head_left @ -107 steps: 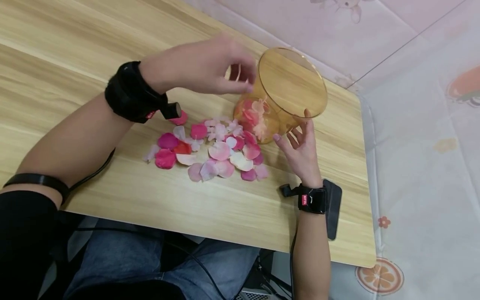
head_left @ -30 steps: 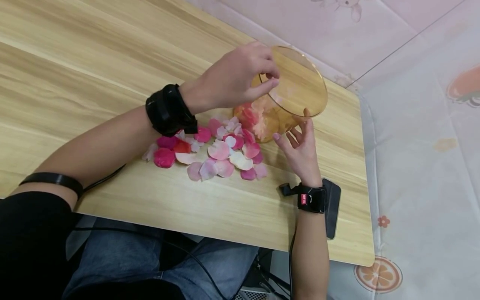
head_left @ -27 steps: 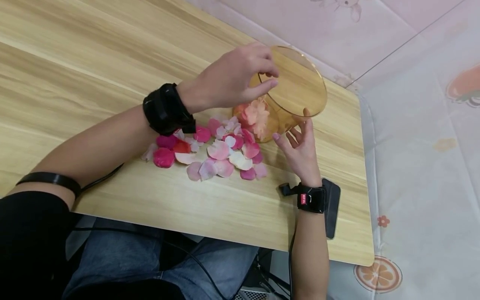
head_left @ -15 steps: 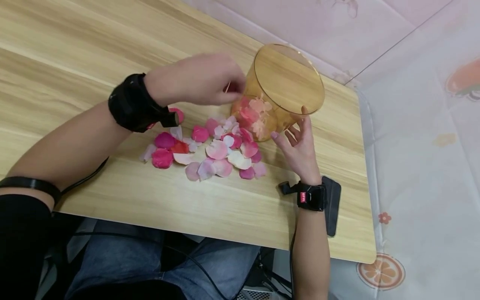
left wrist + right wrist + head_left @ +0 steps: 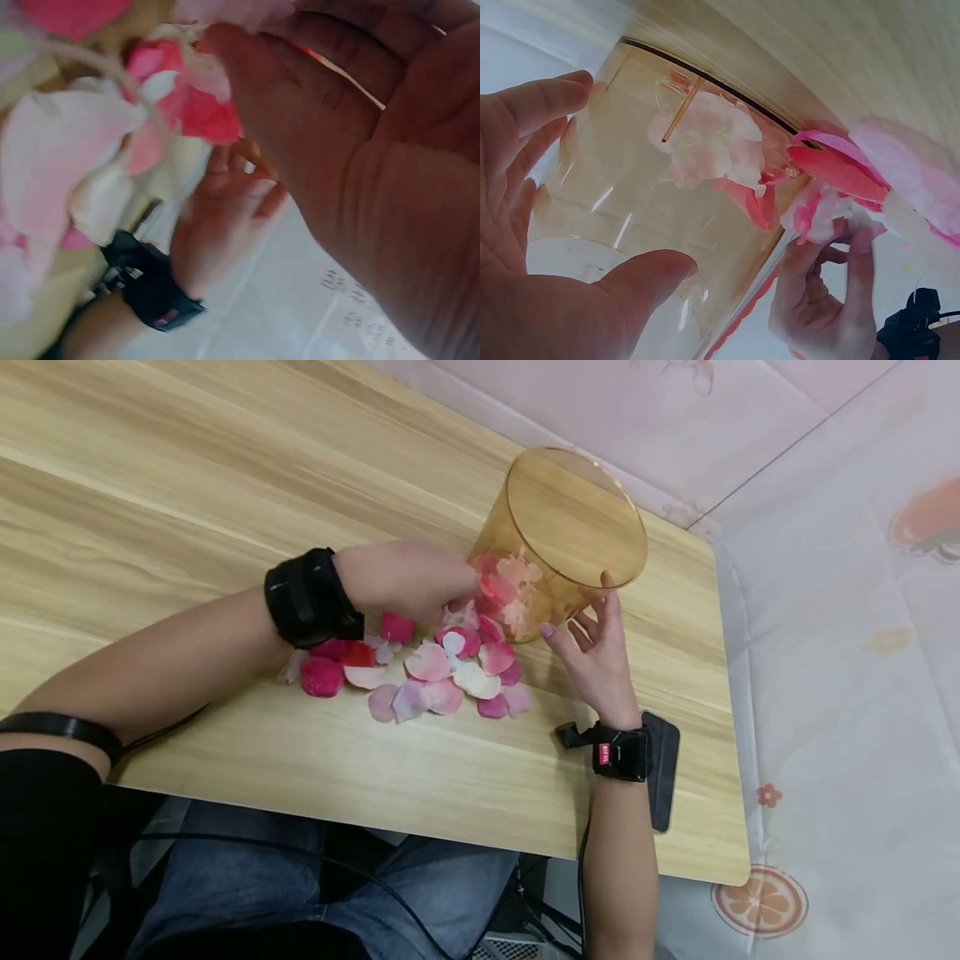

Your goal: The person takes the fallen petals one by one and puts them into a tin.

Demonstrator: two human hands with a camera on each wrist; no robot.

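Gathering petals [image 5: 442, 670]: left hand [image 5: 408, 583] pinches some at the jar [image 5: 558, 543] mouth (fingers curled); right hand [image 5: 596, 652], fingers spread, steadies it; next likely needs lifting them in.

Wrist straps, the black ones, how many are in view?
2: one wrist strap on the left forearm above the petals, the other on the right forearm at the table's near edge.

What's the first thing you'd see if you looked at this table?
A heap of pink and red petals lies on the wooden table, with the left hand down among them. Beside it stands an amber see-through jar with petals inside, steadied by the right hand.
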